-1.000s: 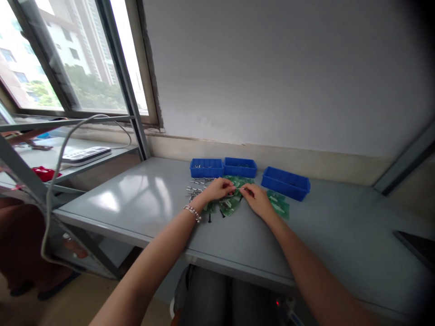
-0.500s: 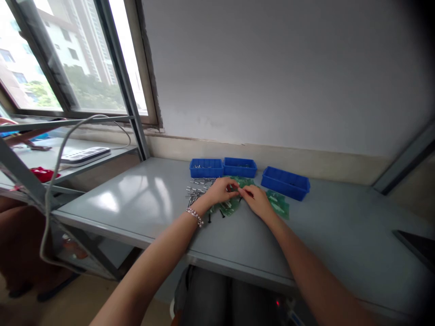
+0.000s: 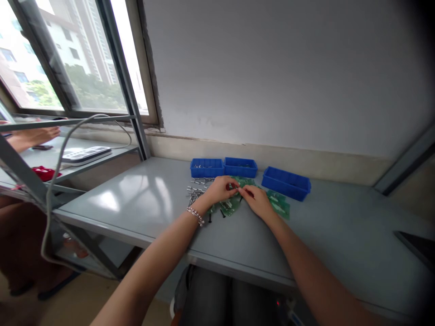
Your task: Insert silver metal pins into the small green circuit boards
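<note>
My left hand [image 3: 221, 190] and my right hand [image 3: 257, 199] meet fingertip to fingertip above the table, both pinched closed. What they pinch is too small to make out. Under and behind them lie green plastic bags [image 3: 232, 208], partly hidden by the hands. A pile of silver screw-like metal pieces [image 3: 194, 194] spreads to the left of my left hand. Black screws [image 3: 210, 218] lie near my left wrist, and a dark piece shows just under my right fingers. Another green bag [image 3: 279, 204] with pale contents lies right of my right hand.
Three blue bins [image 3: 207, 168] stand along the wall, with small parts in the left one. A dark flat object [image 3: 416, 246] lies at the far right. On the left, a metal frame post [image 3: 137, 131], a white cable [image 3: 50, 194], a power strip [image 3: 87, 155] and another person's hands [image 3: 37, 135].
My hands stay almost in place, fingertips still together. At the far left, the other person's hands have moved further into view above the neighbouring table.
</note>
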